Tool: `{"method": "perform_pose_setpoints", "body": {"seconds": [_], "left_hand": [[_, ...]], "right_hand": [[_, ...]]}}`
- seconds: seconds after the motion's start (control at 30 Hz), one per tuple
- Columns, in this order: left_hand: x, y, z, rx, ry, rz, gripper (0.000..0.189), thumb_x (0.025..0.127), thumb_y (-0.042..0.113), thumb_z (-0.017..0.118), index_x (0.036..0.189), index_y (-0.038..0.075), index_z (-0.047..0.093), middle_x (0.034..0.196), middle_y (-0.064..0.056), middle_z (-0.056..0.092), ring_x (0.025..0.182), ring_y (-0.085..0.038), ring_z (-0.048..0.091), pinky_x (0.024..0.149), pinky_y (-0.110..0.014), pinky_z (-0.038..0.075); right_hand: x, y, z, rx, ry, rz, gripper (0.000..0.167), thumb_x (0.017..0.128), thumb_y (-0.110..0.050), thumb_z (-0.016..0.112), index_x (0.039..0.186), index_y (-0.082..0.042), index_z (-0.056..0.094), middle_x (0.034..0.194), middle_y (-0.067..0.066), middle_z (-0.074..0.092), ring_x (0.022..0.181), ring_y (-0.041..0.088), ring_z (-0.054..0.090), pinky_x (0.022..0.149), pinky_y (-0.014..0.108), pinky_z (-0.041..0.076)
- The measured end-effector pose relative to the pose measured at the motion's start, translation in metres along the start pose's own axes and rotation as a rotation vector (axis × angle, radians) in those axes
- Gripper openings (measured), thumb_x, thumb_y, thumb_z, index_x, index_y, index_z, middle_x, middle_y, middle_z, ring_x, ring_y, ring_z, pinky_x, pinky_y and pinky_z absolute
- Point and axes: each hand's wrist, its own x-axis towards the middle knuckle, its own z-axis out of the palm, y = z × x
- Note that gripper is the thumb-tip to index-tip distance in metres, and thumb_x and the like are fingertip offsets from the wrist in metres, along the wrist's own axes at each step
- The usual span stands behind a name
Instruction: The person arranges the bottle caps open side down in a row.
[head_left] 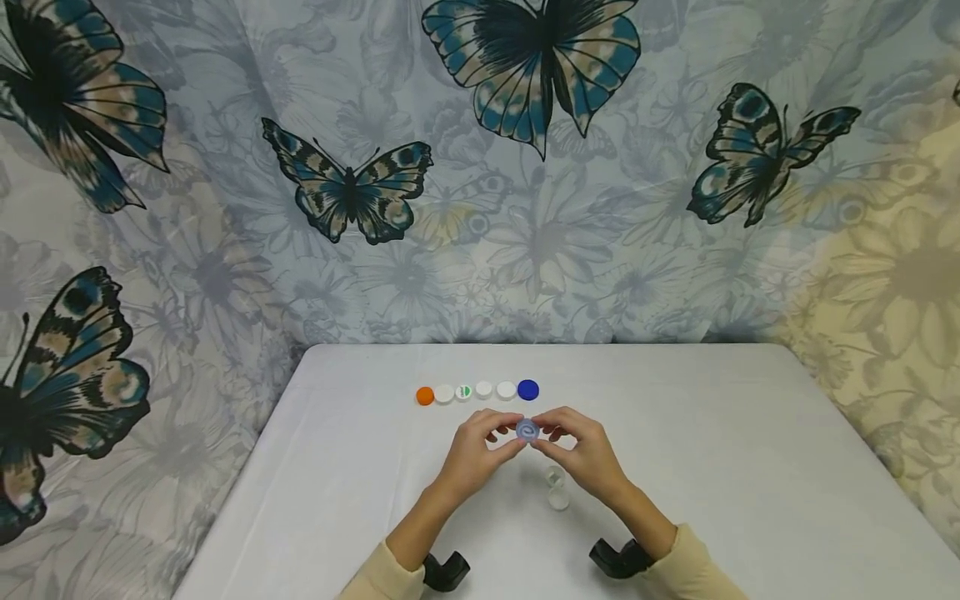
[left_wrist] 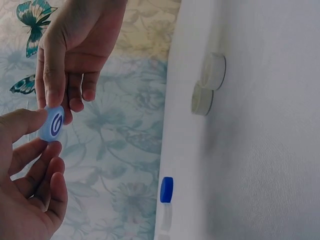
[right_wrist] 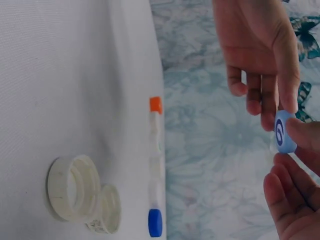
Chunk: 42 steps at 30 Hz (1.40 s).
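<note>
I am pinching the light-blue cap (head_left: pixel 527 429) by opposite edges with the thumb and fingers of my left hand (head_left: pixel 476 454) and right hand (head_left: pixel 588 457), holding it above the table (head_left: pixel 720 450), nearer me than the row of 6 caps (head_left: pixel 483 389). Apparently, I am orienting it; relocating it would call for releasing 1 hand's pinch.

Held cap (left_wrist: pixel 51 125) light blue, dark swirl; tabletop (head_left: pixel 712 442) white.
</note>
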Motion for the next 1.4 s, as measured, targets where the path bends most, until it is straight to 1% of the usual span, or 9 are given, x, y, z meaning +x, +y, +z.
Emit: {"method": "perform_pose_setpoints", "body": {"seconds": [0.1,0.3,0.4,0.63,0.87,1.03,1.17,1.3,1.4], "left_hand": [[0.001,0.002,0.001,-0.011,0.011,-0.008,0.030,0.088,0.020,0.072,0.115,0.008,0.071,0.101,-0.005,0.070,0.090,-0.022,0.061,0.074,-0.028,0.054],[0.000,0.001,0.004,-0.028,0.029,-0.035,0.030,0.089,0.024,0.071,0.114,0.008,0.071,0.098,-0.005,0.070,0.088,-0.023,0.060,0.074,-0.026,0.053],[-0.001,0.001,0.005,-0.035,0.027,-0.044,0.030,0.089,0.025,0.071,0.114,0.009,0.071,0.098,-0.004,0.069,0.088,-0.023,0.060,0.074,-0.026,0.053],[-0.002,0.003,0.006,-0.046,0.033,-0.057,0.030,0.089,0.024,0.071,0.114,0.008,0.071,0.098,-0.004,0.070,0.088,-0.019,0.061,0.075,-0.030,0.054],[-0.003,0.001,0.009,-0.039,0.049,-0.046,0.029,0.091,0.025,0.068,0.114,0.007,0.071,0.096,-0.004,0.069,0.087,-0.019,0.061,0.074,-0.029,0.054],[-0.002,0.000,0.011,-0.038,0.064,-0.033,0.026,0.093,0.023,0.066,0.112,0.005,0.072,0.094,-0.004,0.071,0.086,-0.016,0.061,0.074,-0.027,0.054],[-0.001,0.000,0.012,-0.043,0.086,-0.035,0.025,0.094,0.021,0.065,0.111,0.004,0.072,0.093,-0.004,0.073,0.085,-0.015,0.061,0.074,-0.023,0.053],[0.000,0.002,0.014,-0.068,0.116,-0.043,0.024,0.093,0.019,0.066,0.110,0.004,0.073,0.093,-0.005,0.074,0.085,-0.015,0.062,0.073,-0.020,0.052],[0.000,0.003,0.015,-0.092,0.127,-0.056,0.022,0.092,0.019,0.067,0.108,0.005,0.074,0.093,-0.005,0.074,0.084,-0.015,0.062,0.074,-0.020,0.052]], "right_hand": [[0.003,-0.012,-0.002,-0.012,0.034,-0.029,0.028,0.068,0.015,0.078,0.092,0.005,0.069,0.086,0.016,0.070,0.073,0.025,0.060,0.063,0.034,0.056],[0.009,-0.033,-0.008,-0.047,0.048,-0.070,0.028,0.065,0.018,0.078,0.090,0.007,0.068,0.085,0.017,0.069,0.072,0.028,0.060,0.063,0.033,0.056],[0.005,-0.028,-0.006,-0.057,0.059,-0.084,0.030,0.064,0.018,0.078,0.091,0.007,0.068,0.085,0.017,0.069,0.073,0.028,0.061,0.063,0.031,0.056],[-0.005,0.003,0.002,-0.070,0.081,-0.097,0.034,0.064,0.014,0.081,0.094,0.001,0.071,0.088,0.012,0.071,0.077,0.025,0.063,0.066,0.027,0.055],[-0.008,0.008,0.002,-0.089,0.085,-0.101,0.029,0.072,0.008,0.079,0.097,-0.004,0.073,0.091,0.006,0.073,0.078,0.020,0.065,0.068,0.025,0.056],[-0.008,0.009,0.002,-0.093,0.099,-0.097,0.026,0.073,0.010,0.077,0.095,-0.003,0.074,0.090,0.006,0.072,0.079,0.020,0.065,0.068,0.022,0.055],[-0.007,0.006,0.003,-0.068,0.108,-0.081,0.026,0.071,0.015,0.075,0.092,0.000,0.074,0.087,0.009,0.072,0.077,0.022,0.065,0.069,0.014,0.052],[-0.003,-0.009,0.001,-0.054,0.106,-0.029,0.021,0.072,0.018,0.073,0.089,0.004,0.072,0.084,0.014,0.072,0.073,0.023,0.065,0.070,0.007,0.049],[0.001,-0.025,-0.003,-0.059,0.097,0.022,0.016,0.074,0.017,0.072,0.086,0.006,0.071,0.082,0.015,0.071,0.072,0.022,0.065,0.069,0.010,0.050]]}}
